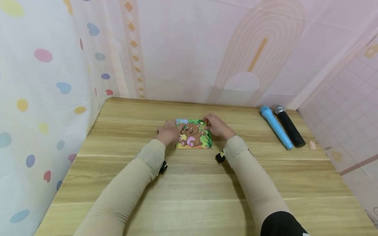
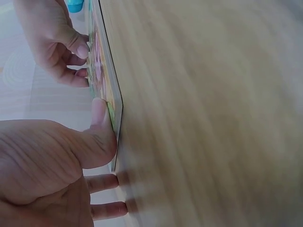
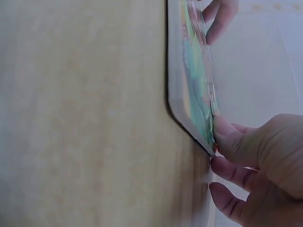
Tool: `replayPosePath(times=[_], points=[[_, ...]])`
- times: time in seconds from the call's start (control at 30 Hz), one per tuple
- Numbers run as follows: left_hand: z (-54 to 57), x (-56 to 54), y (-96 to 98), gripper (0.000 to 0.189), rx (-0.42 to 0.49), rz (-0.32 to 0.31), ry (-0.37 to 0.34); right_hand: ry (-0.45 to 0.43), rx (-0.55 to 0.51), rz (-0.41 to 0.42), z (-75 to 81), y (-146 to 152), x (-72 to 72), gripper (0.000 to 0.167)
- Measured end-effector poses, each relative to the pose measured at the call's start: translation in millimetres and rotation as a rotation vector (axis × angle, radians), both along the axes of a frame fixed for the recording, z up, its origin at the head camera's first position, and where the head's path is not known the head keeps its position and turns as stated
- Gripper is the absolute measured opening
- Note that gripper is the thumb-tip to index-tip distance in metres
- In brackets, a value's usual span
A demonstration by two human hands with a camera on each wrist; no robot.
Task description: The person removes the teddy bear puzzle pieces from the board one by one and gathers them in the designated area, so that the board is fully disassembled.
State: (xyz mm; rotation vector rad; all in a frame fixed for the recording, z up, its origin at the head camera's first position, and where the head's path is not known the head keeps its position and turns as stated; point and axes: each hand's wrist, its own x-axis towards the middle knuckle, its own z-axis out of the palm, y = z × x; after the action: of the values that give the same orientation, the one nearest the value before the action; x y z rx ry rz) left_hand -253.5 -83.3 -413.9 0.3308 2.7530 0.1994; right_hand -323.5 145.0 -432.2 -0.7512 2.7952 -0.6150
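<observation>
A small, flat jigsaw puzzle [image 1: 192,139] with a brown bear on green lies on the wooden table. My left hand [image 1: 169,132] holds its left side; in the left wrist view the thumb [image 2: 99,116] lies over the edge and the fingers reach down beside it to the table. On the opposite side, my right hand [image 1: 218,126] grips the upper right corner. The right wrist view shows that thumb [image 3: 225,130] at the puzzle's rim [image 3: 189,113], with bent fingertips just outside it. A little brown patch shows by the right fingertips; I cannot tell whether it is loose.
At the right of the table [image 1: 189,186] lie a blue microphone [image 1: 276,127] and a black microphone [image 1: 290,127], side by side. A small pink-dotted sheet [image 1: 312,145] is near the black one. Patterned curtains [image 1: 183,49] border the table at the back and sides.
</observation>
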Motion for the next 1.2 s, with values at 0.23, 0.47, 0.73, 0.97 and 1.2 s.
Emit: replayPosePath(times=[0.23,0.47,0.73,0.97,1.2], points=[[-1.9,-2.1,-0.5,0.082,-0.017,-0.002,0.016,-0.016,-0.049,-0.024,-2.7,2,-1.1,0.037],[-5.3,-6.8,-1.7,0.083,-0.009,0.027,-0.013,-0.046,-0.109,-0.067,-2.8,4,-2.1,0.036],[-3.5,-6.1,-6.3,0.083,-0.013,0.011,0.0,-0.059,-0.149,-0.1,0.3,13,-1.4,0.036],[-3.1,-4.2,-8.1,0.082,-0.007,0.009,0.019,-0.059,-0.152,-0.15,2.4,29,-0.3,0.035],[-6.0,-5.3,-8.1,0.082,0.015,0.012,0.021,-0.054,-0.156,-0.196,5.4,57,1.3,0.035]])
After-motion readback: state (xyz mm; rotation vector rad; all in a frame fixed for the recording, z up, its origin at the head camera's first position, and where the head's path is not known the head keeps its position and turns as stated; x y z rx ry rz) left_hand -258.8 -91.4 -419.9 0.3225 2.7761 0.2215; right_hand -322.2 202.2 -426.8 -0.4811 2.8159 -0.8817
